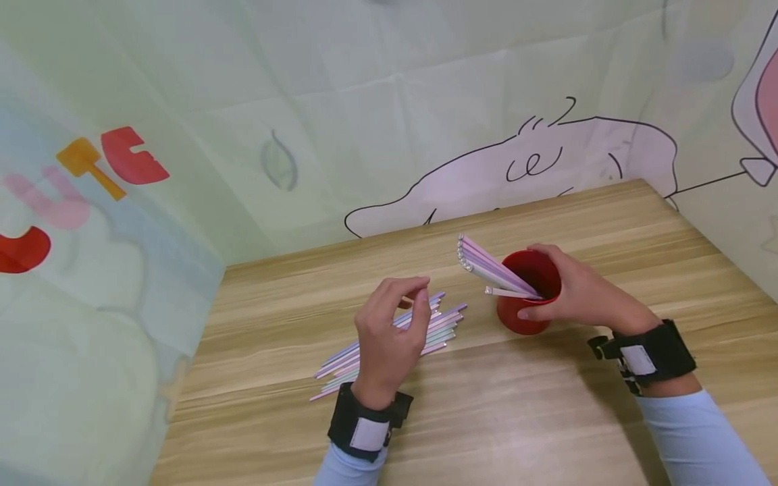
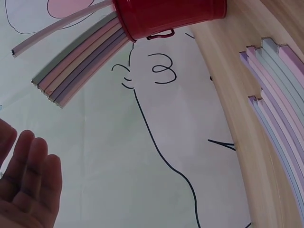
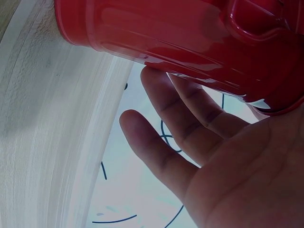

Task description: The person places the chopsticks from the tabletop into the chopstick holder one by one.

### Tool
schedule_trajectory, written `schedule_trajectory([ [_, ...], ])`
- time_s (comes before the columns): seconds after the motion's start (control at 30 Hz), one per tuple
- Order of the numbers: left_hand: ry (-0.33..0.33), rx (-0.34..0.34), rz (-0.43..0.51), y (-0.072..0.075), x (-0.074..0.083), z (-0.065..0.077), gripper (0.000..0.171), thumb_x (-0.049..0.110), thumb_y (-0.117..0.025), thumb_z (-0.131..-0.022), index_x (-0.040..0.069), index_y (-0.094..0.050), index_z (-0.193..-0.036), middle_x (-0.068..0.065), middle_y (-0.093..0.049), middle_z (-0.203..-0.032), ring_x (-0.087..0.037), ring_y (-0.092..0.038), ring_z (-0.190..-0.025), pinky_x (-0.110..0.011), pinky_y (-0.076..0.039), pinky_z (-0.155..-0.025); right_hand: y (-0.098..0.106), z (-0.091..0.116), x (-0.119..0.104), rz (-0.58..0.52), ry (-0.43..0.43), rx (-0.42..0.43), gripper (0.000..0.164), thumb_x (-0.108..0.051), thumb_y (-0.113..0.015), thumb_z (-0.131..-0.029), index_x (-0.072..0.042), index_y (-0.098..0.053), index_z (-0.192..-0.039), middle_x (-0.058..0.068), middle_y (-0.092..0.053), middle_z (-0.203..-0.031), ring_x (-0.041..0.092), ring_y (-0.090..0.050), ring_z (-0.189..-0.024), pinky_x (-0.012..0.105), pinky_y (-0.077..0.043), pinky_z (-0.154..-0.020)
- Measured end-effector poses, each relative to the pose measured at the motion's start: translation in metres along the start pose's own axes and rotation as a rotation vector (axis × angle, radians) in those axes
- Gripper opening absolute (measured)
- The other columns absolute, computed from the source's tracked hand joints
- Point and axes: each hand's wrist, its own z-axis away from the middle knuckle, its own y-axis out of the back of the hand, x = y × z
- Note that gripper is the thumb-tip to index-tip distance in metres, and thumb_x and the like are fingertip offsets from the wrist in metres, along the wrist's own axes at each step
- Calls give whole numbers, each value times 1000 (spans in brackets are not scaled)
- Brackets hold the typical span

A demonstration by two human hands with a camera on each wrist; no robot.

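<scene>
Head view: right hand [image 1: 582, 289] grips red cup [image 1: 512, 316]; left hand [image 1: 389, 331] relaxed, empty, near sticks [image 1: 448, 314].

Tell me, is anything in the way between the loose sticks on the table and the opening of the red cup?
Partly: sticks in the cup lean out over the red cup's rim facing the loose sticks, covering some of the opening. Nothing else visible stands between.

In the head view, one word reads "CUTE" [image 1: 81, 154], slanting up the left of the frame on the wall sheet [image 1: 73, 364] — a red C [image 1: 27, 253], pink U [image 1: 61, 212], orange T [image 1: 91, 163] and red E [image 1: 124, 164], rightmost.
</scene>
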Motion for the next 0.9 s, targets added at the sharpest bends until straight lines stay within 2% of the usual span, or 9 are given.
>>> schedule_trajectory([
  [0.27, 32, -101, -51, 1, -6, 7, 15, 8, -66, -94, 6, -73, -106, -2, -71, -93, -13, -65, -81, -35, -58, -65, 0, -1, -2, 6, -10, -1, 104, -33, -95, -68, -10, -33, -149, 12, -50, -138, 34, -47, -122, 49, -59, -82],
  [0.4, 64, -160, -98, 5, -12, 14, 15, 12, -66, -95, 7, -73, -106, 0, -71, -93, -10, -63, -82, -32, -57, -66, 1, -2, -2, 4, -5, -1, 102, -32, -94, -69, -12, -34, -148, 11, -51, -138, 33, -47, -122, 49, -59, -81],
  [0.53, 68, -224, -165, 8, -19, 22, 14, 13, -67, -94, 7, -74, -105, 0, -70, -92, -12, -64, -80, -29, -56, -67, 0, -1, -3, -4, -2, -1, 101, -30, -94, -69, -11, -34, -147, 11, -51, -137, 33, -48, -122, 49, -58, -82],
  [0.7, 52, -385, -323, 9, -28, 33, 9, 15, -73, -90, 11, -75, -98, 2, -70, -86, -13, -65, -73, -26, -52, -61, 1, 1, -5, -9, -5, -4, 102, -31, -95, -69, -10, -34, -148, 12, -51, -138, 34, -48, -122, 51, -58, -83],
  [0.8, 79, -519, -421, 8, -32, 39, 7, 19, -75, -88, 14, -75, -92, 5, -68, -79, -9, -61, -68, -23, -47, -56, 1, 2, -5, -18, -1, -5, 101, -30, -94, -69, -11, -34, -148, 13, -51, -138, 34, -48, -123, 51, -58, -83],
  [0.9, 107, -621, -483, 6, -34, 43, 6, 22, -76, -87, 17, -74, -88, 7, -66, -76, -6, -58, -65, -22, -44, -54, 1, 2, -5, -21, 8, -3, 100, -28, -94, -70, -11, -34, -148, 12, -51, -138, 34, -48, -123, 52, -58, -84],
])
